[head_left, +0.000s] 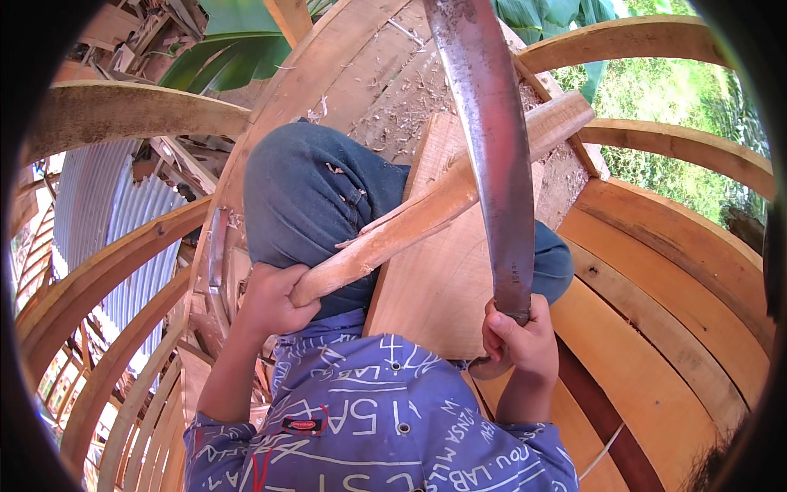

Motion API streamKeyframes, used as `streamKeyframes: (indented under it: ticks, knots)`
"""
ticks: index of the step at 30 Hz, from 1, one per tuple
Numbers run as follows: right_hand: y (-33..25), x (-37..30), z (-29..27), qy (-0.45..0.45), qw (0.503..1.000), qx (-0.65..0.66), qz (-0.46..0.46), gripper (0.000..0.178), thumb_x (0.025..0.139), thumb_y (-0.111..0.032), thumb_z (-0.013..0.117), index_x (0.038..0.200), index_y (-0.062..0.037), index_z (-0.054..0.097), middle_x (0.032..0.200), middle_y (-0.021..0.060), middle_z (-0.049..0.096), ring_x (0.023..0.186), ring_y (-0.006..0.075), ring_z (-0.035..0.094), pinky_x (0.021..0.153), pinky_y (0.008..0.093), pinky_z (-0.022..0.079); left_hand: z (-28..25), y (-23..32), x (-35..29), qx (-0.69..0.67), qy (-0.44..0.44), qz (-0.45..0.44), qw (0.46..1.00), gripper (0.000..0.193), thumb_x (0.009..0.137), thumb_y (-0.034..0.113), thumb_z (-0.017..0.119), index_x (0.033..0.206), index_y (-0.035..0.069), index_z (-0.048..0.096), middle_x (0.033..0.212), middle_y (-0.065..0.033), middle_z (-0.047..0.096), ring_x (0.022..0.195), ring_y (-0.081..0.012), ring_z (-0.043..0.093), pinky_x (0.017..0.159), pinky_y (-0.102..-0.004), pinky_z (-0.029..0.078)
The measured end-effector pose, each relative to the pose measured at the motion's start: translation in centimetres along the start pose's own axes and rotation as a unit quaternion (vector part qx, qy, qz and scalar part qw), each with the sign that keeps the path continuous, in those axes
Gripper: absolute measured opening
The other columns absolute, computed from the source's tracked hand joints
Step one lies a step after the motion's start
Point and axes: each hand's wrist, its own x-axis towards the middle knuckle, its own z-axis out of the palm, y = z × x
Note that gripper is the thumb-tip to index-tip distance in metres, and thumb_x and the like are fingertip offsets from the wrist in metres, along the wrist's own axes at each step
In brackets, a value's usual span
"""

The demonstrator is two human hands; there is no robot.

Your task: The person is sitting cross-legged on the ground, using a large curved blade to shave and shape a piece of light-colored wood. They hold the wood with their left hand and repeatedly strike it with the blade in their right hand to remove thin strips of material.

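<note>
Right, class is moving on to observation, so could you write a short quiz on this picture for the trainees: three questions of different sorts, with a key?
1. Short answer: what does the person's right hand hold?
2. True or false: the left hand grips the near end of the stick.
3. Multiple choice: on which side of the person is the corrugated sheet?
A) left
B) right
C) straight ahead

Key:
1. A machete, its blade pointing away from the body.
2. True.
3. A.
</note>
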Motion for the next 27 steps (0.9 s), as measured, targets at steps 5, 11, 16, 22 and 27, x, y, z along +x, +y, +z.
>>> streamKeyframes:
  ticks: [5,11,16,22,27]
  knots:
    - [-1.5,0.3,0.0,0.055,0.994,0.039,-0.090,0.023,0.089,-0.015,0.063,0.073,-0.0008,0.052,0.053,0.0015,0.048,0.042,0.0079,0.045,0.038,0.0239,0.034,0.2,0.1,-0.2,-0.015,0.024,0.013,1.000,0.019,0.054,0.016,0.070,0.067,0.006,0.060,0.049,-0.0127,0.048,0.047,-0.0327,0.055,0.046,-0.0370,0.042]
    - [0.0,0.1,0.1,0.035,0.998,-0.048,0.004,0.025,0.091,-0.015,0.060,0.072,-0.0012,0.052,0.052,0.0005,0.047,0.041,0.0084,0.045,0.039,0.0232,0.035,0.4,-0.5,-0.4,0.014,0.025,0.010,1.000,0.019,0.054,0.016,0.070,0.066,0.006,0.059,0.049,-0.0127,0.048,0.047,-0.0327,0.054,0.046,-0.0374,0.042]
    - [-0.6,-0.3,-1.1,0.059,0.997,-0.006,-0.043,0.027,0.089,-0.017,0.063,0.071,-0.0004,0.051,0.052,0.0027,0.046,0.040,0.0095,0.044,0.038,0.0242,0.035,0.2,0.1,0.2,-0.008,0.008,0.011,1.000,0.020,0.055,0.017,0.070,0.066,0.006,0.058,0.049,-0.0128,0.047,0.047,-0.0330,0.054,0.046,-0.0382,0.042]
    - [-1.2,0.0,-1.0,0.054,0.996,0.041,-0.063,0.025,0.089,-0.016,0.063,0.072,-0.0004,0.052,0.052,0.0024,0.048,0.041,0.0089,0.045,0.038,0.0238,0.034,0.6,0.0,0.1,0.009,0.025,0.023,0.999,0.019,0.055,0.016,0.070,0.065,0.006,0.057,0.049,-0.0129,0.047,0.047,-0.0329,0.054,0.046,-0.0379,0.042]
    - [0.5,0.2,-1.2,0.018,0.998,-0.061,0.014,0.021,0.089,-0.012,0.061,0.072,-0.0011,0.053,0.054,0.0011,0.050,0.042,0.0073,0.046,0.038,0.0238,0.034,0.7,-0.6,-0.2,0.018,0.029,0.010,0.999,0.018,0.056,0.015,0.070,0.065,0.006,0.058,0.049,-0.0131,0.047,0.047,-0.0327,0.055,0.045,-0.0376,0.042]
